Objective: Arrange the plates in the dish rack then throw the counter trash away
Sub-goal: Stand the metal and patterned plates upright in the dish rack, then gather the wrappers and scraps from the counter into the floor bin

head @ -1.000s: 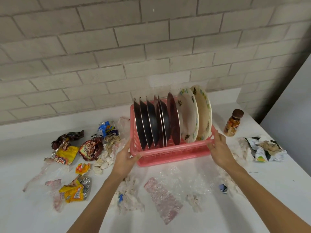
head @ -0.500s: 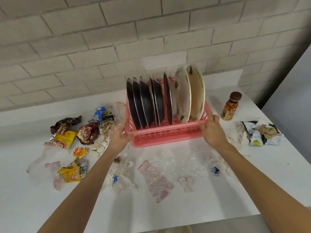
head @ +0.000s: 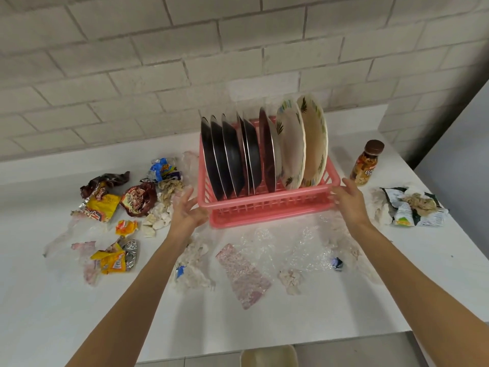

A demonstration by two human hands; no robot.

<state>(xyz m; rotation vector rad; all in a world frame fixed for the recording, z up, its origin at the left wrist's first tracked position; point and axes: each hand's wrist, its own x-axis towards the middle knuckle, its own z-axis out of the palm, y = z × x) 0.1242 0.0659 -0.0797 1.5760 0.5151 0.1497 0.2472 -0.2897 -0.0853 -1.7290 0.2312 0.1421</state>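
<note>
Dish rack (head: 267, 207) stands between left hand (head: 185, 211) and right hand (head: 349, 202)

- Left hand (head: 185, 211) raised, palm turned inward, fingers straight and spread, thumb held apart
- Right hand (head: 349, 201) about level with it, palm turned inward, fingers loosely extended
- Both bare forearms reach forward from the lower corners of the view, converging slightly

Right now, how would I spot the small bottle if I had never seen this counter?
Find the pink dish rack of upright plates on the white counter. Just beyond its right end stands the bottle. Unlike the crumpled wrappers around it, it stands upright, brown-capped and orange-labelled.
</note>
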